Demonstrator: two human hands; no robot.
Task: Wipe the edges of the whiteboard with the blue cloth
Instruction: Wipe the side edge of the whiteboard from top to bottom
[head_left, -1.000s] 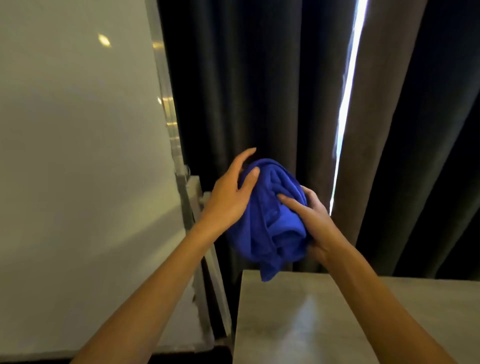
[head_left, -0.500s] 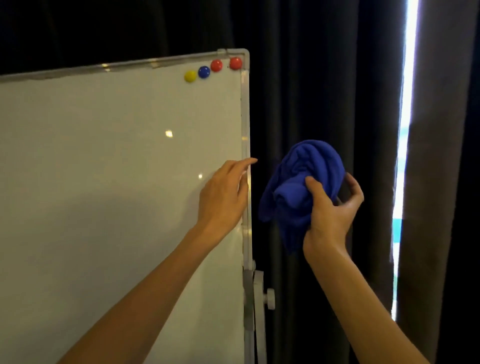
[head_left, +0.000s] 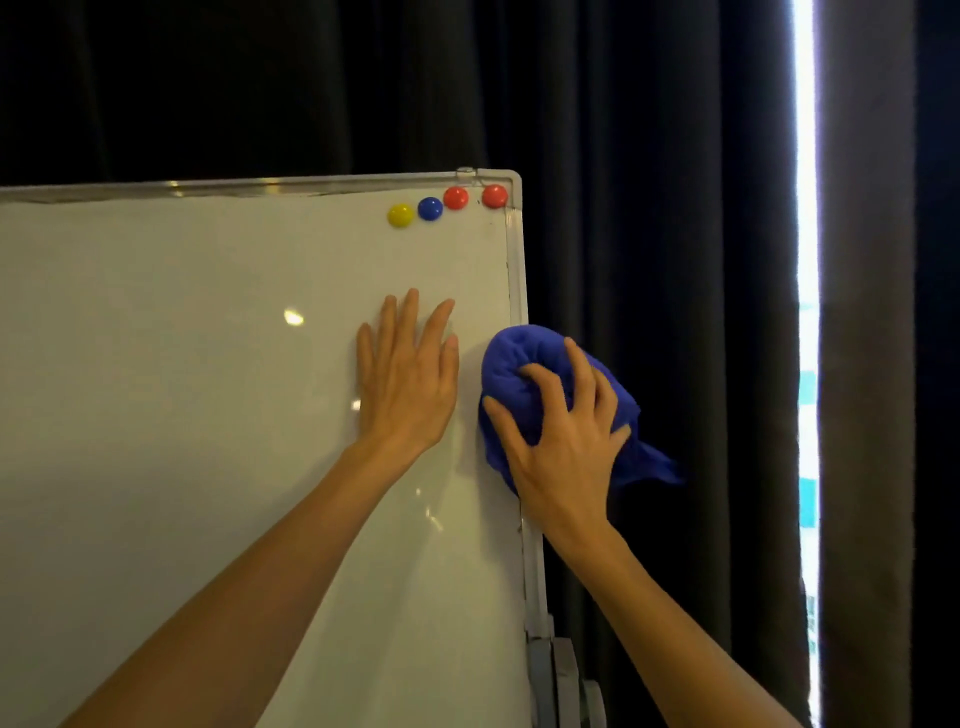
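Note:
The whiteboard (head_left: 182, 389) fills the left half of the head view, with a silver frame along its top and right edge (head_left: 516, 270). My left hand (head_left: 408, 379) lies flat on the board's surface, fingers spread, a little left of the right edge. A bunched blue cloth (head_left: 524, 358) is pressed against the right edge at mid-height. My right hand (head_left: 563, 441) grips the cloth from the front, with the fingers dug into the folds. A tail of cloth hangs off to the right over the dark curtain.
Several round magnets sit in the board's top right corner: a yellow magnet (head_left: 400, 215), a blue magnet (head_left: 429, 208) and two red magnets (head_left: 475, 197). Dark curtains (head_left: 649, 208) hang behind, with a bright gap (head_left: 806, 312) at right. The stand's bracket (head_left: 553, 670) shows below.
My left hand has moved from the board's right edge to lie flat on the surface. My right hand has brought the cloth left, from free in the air onto the right edge.

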